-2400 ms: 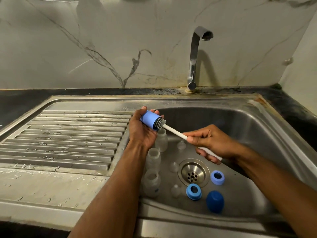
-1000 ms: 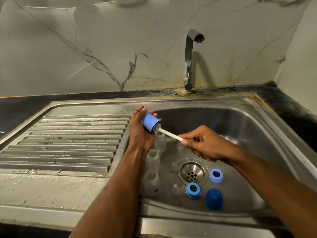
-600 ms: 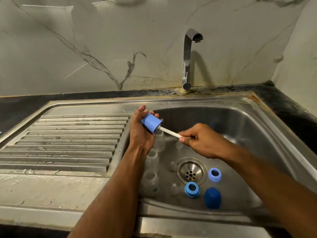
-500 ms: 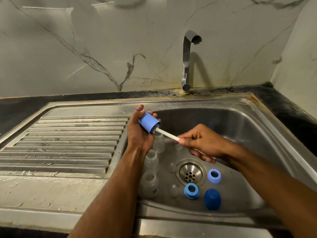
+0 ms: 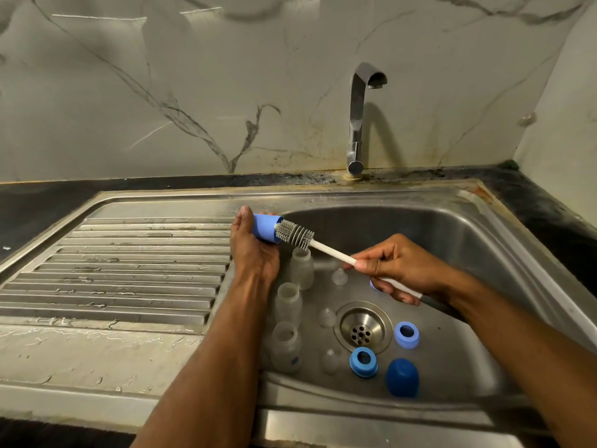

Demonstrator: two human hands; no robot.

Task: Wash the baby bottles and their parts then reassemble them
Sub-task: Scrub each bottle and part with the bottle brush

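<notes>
Three clear bottles [image 5: 287, 324] stand in a row on the floor of the steel sink [image 5: 504, 253], beside the drain [image 5: 361, 331], under a marble-veined wall [image 5: 193, 92] and a chrome tap [image 5: 358, 118] running no water. The left hand [image 5: 255, 250] wraps round a light blue cap [image 5: 265, 228] above the ridged draining board [image 5: 129, 270]. The right hand [image 5: 397, 266] pinches the white handle of a bottle brush [image 5: 295, 233], bristle tip at the cap's mouth.

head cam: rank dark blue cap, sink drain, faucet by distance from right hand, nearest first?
From the right hand, which holds the brush handle:
1. Sink drain, just below the hand on the basin floor.
2. Dark blue cap, at the near edge of the basin.
3. Faucet, behind the basin at the wall.
</notes>
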